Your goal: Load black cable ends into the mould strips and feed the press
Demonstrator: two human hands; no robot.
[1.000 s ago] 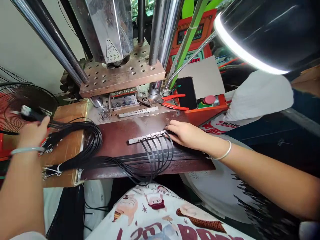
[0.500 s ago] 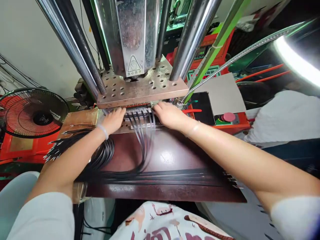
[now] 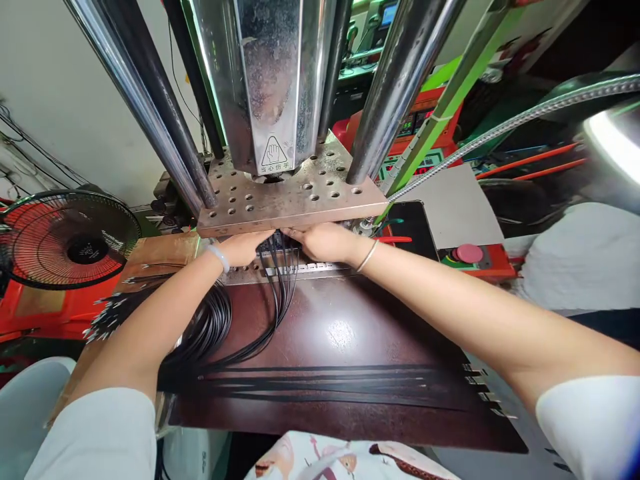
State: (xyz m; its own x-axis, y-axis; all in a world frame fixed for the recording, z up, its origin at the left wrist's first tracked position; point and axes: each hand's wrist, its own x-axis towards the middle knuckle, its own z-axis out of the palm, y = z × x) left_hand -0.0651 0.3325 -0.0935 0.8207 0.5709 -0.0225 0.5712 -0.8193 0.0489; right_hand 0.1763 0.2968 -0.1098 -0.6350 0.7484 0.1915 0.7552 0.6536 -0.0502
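Observation:
Under the thick metal press plate [image 3: 295, 212], both hands meet at the top ends of several black cables [image 3: 283, 283]. My left hand [image 3: 244, 249] reaches in from the left with its fingers stretched toward these ends; the plate's edge hides part of the fingertips. From the right, my right hand [image 3: 325, 243] points its index finger at the same spot while its other fingers are curled; what they hold, if anything, is hidden. The cables run up into a metal mould [image 3: 273, 245], mostly covered by hands and plate, and hang down over the brown table [image 3: 345, 333].
Coiled black cables [image 3: 213, 320] lie at the left beside the fan [image 3: 75, 240]. More straight cables [image 3: 325, 385] stretch along the table's front. A red push button [image 3: 470, 253] sits on the right. Chrome columns [image 3: 395, 87] and a bright lamp [image 3: 615, 140] flank the press.
Both hands have moved inward from the mould's two ends to the cable tops. The hanging cables, blurred before, now hang still. The view has shifted slightly.

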